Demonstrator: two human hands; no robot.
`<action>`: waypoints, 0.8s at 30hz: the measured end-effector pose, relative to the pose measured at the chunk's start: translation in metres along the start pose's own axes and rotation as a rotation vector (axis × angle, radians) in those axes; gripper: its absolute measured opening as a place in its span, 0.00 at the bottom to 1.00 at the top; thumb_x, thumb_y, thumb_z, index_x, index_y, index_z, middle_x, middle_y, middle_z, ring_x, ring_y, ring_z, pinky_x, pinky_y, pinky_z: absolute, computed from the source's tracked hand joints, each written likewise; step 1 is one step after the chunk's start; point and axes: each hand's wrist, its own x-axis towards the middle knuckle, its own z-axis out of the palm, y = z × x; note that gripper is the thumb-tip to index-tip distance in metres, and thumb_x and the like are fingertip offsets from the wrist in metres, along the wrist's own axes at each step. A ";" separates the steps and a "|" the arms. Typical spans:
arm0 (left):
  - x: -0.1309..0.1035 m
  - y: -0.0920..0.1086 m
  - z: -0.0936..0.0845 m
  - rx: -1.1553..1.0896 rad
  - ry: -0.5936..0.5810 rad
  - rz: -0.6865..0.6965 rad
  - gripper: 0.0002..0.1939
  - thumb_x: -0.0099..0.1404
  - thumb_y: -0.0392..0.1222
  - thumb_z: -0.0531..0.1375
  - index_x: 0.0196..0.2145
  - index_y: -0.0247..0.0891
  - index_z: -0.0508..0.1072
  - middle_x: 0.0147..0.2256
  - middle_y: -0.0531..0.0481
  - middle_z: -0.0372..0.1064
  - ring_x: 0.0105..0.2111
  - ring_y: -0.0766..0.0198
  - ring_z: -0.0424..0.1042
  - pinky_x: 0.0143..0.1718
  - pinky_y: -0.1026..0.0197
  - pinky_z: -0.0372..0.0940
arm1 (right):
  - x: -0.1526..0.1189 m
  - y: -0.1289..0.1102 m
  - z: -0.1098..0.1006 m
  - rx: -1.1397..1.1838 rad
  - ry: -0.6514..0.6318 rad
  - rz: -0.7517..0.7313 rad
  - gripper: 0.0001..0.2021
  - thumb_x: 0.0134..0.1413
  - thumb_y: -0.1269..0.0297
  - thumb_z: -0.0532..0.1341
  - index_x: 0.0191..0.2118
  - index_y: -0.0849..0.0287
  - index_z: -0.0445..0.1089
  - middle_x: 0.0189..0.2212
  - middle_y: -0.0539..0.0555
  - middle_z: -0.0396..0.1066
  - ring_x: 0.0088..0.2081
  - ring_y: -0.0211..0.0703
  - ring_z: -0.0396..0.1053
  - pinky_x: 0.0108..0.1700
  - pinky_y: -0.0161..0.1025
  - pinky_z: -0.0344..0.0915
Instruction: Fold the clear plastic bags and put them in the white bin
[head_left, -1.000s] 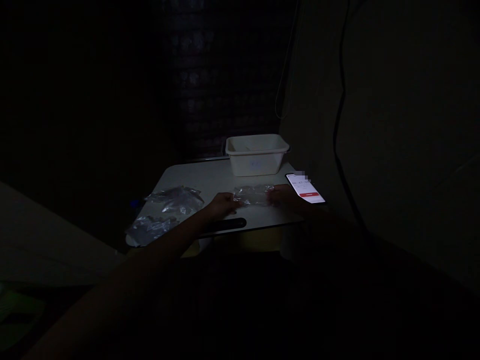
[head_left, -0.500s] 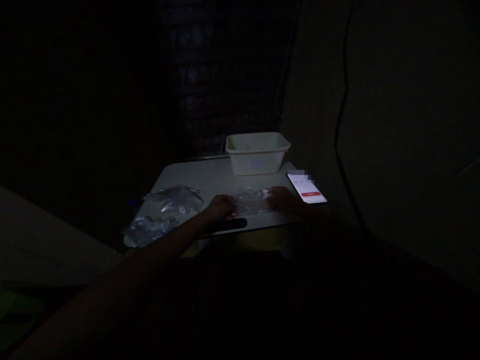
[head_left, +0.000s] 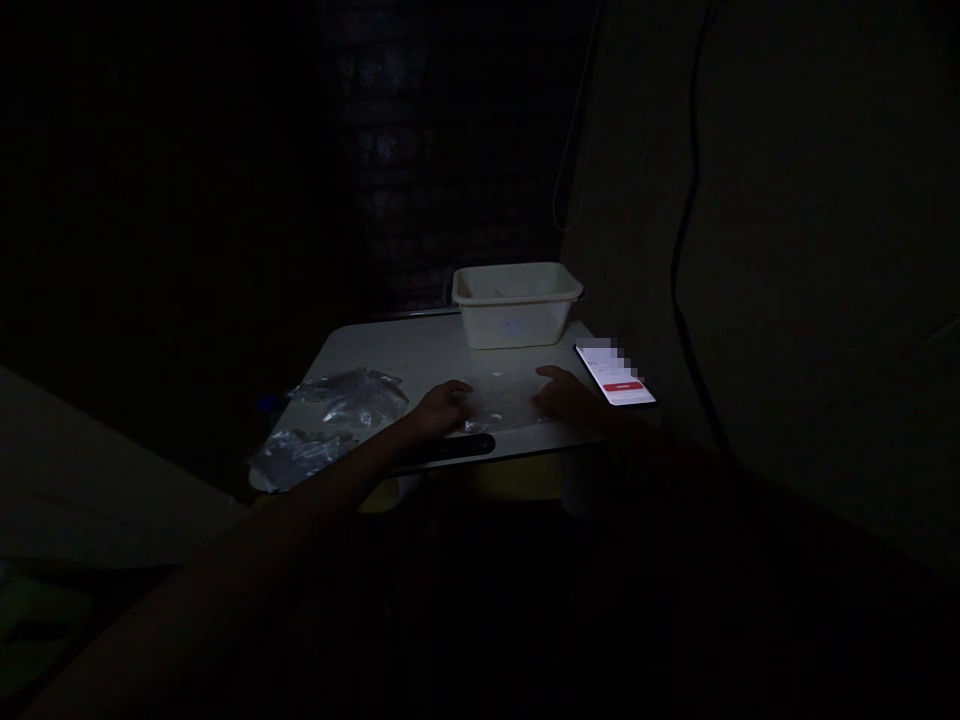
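Observation:
A clear plastic bag [head_left: 501, 400] lies spread over the front part of a small white table [head_left: 397, 345]. At its left edge is my left hand [head_left: 444, 407], its lower fingers closed on the film and one finger stretched forward. My right hand [head_left: 562, 396] grips the opposite edge, with the index finger raised and pointing left. Dim light blurs the fingertips and the bag's outline. To the left of my left hand lie more crumpled clear plastic bags [head_left: 364, 398], with another heap [head_left: 296, 457] near the table's front left corner.
A white plastic tub [head_left: 517, 325] stands at the back of the table. On the right edge lies a phone [head_left: 622, 385] with a lit screen. A dark handle slot [head_left: 472, 446] is in the front edge. A black cable [head_left: 679, 250] hangs along the right wall.
The bag between my hands now lies flatter and smoother. Index fingers on both hands have lifted and stretched out. The tub, phone and other bags have stayed in place.

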 end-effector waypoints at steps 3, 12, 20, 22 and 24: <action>-0.002 0.001 -0.006 0.354 0.063 0.076 0.18 0.48 0.34 0.53 0.40 0.34 0.64 0.24 0.50 0.66 0.23 0.66 0.65 0.23 0.65 0.59 | 0.002 0.003 0.000 0.014 -0.016 -0.018 0.27 0.35 0.77 0.54 0.47 0.66 0.49 0.08 0.37 0.54 0.13 0.30 0.56 0.16 0.27 0.55; -0.002 0.004 0.013 0.834 0.055 0.470 0.23 0.60 0.42 0.40 0.51 0.28 0.52 0.52 0.40 0.50 0.51 0.61 0.49 0.49 0.59 0.47 | 0.008 0.009 0.001 -0.092 0.015 -0.071 0.23 0.33 0.77 0.56 0.42 0.65 0.55 0.08 0.38 0.55 0.13 0.30 0.56 0.15 0.27 0.53; -0.015 -0.008 0.023 1.009 -0.066 0.275 0.34 0.58 0.55 0.36 0.54 0.26 0.41 0.55 0.35 0.34 0.55 0.53 0.34 0.48 0.44 0.35 | 0.008 0.008 0.001 -0.067 0.001 -0.041 0.21 0.36 0.78 0.56 0.42 0.66 0.56 0.07 0.37 0.53 0.12 0.29 0.55 0.14 0.26 0.53; -0.016 -0.009 0.019 1.018 -0.062 0.280 0.35 0.57 0.57 0.37 0.54 0.27 0.42 0.55 0.35 0.34 0.55 0.52 0.34 0.48 0.43 0.34 | 0.006 0.006 0.000 -0.087 0.014 -0.036 0.21 0.35 0.78 0.56 0.41 0.66 0.57 0.07 0.38 0.54 0.12 0.29 0.55 0.15 0.26 0.53; -0.016 -0.008 0.017 1.010 -0.040 0.298 0.33 0.57 0.56 0.38 0.54 0.30 0.45 0.55 0.37 0.37 0.55 0.52 0.35 0.48 0.43 0.34 | 0.003 0.003 -0.002 -0.095 0.016 -0.044 0.20 0.35 0.77 0.58 0.41 0.67 0.57 0.08 0.40 0.56 0.12 0.29 0.57 0.15 0.27 0.54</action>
